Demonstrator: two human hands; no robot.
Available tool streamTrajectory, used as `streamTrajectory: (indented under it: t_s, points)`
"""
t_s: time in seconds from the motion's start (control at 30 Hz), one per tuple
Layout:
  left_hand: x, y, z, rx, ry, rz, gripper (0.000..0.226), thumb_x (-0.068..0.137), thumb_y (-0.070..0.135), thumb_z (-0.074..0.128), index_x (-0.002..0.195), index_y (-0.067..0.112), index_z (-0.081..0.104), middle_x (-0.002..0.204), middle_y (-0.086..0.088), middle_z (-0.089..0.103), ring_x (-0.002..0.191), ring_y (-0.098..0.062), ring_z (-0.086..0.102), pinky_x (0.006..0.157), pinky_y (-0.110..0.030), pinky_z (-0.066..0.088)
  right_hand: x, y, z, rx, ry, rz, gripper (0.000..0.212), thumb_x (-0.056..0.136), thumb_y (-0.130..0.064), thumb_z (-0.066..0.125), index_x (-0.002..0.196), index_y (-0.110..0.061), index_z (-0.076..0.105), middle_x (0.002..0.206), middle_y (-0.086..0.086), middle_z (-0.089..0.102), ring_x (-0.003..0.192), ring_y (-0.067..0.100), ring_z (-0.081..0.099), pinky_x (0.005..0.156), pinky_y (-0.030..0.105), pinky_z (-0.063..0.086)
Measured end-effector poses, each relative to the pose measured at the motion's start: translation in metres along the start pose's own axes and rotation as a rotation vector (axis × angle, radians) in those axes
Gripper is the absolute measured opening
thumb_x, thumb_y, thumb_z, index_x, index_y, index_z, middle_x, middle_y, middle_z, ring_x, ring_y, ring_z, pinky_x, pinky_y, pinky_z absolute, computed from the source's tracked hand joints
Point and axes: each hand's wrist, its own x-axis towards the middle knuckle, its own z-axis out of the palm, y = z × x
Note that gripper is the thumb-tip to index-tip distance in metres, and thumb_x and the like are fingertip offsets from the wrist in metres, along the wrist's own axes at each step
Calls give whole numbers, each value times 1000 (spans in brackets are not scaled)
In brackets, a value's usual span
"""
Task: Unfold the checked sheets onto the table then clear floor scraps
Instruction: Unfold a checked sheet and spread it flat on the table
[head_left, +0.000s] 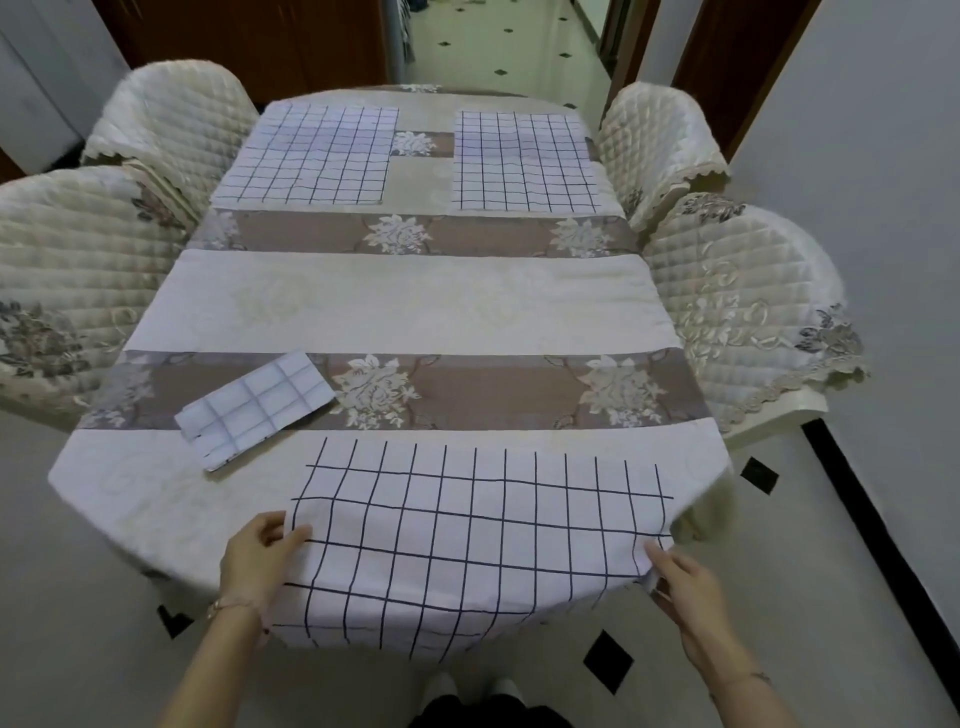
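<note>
Your left hand (257, 558) and right hand (685, 587) pinch opposite edges of checked sheet (467, 540); pull taut, lay square between hands. Beyond left hand, folded sheet (254, 410) lies unopened.

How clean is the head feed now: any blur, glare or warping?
Head view: wide-angle warping bows the table and chairs; the near sheet smears beside the right hand; the left hand is sharper; light even, no glare.
</note>
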Motion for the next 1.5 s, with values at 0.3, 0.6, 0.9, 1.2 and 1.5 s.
streamTrajectory:
  t_s: [0.3,0.6,0.9,1.2,1.5]
  points:
    - [-30,31,-6,-104,-109,230,10,89,12,58,83,4,58,83,-12,60,81,-25,52,65,-32,38,-31,-36,-42,-45,12,-277,40,87,-19,64,56,-13,39,48,-7,36,56,16,32,63,30,32]
    - [-72,97,6,-371,-134,349,6,91,22,56,86,23,59,84,6,58,77,-2,49,65,-19,37,-60,-73,-93,63,193,-438,18,89,-26,61,93,-12,71,95,10,71,89,25,65,84,45,51]
    - [-100,123,66,-334,-372,407,32,90,21,57,121,12,56,114,-1,58,107,-17,53,91,-30,36,-72,-53,-162,216,399,-452,13,91,-21,58,90,-16,69,89,2,69,79,14,61,72,29,48]
    - [-189,125,215,-153,-677,385,50,87,16,62,135,12,47,139,-4,49,130,-24,43,107,-39,36,-62,76,-306,324,601,-176,21,91,-22,58,99,-7,69,107,16,68,92,23,60,79,33,49]
    - [-318,137,392,-39,-827,325,21,88,8,58,90,27,65,90,4,72,87,-16,65,68,-27,49,-32,148,-481,230,699,81,17,89,-31,59,87,-19,71,107,16,66,101,33,61,88,44,52]
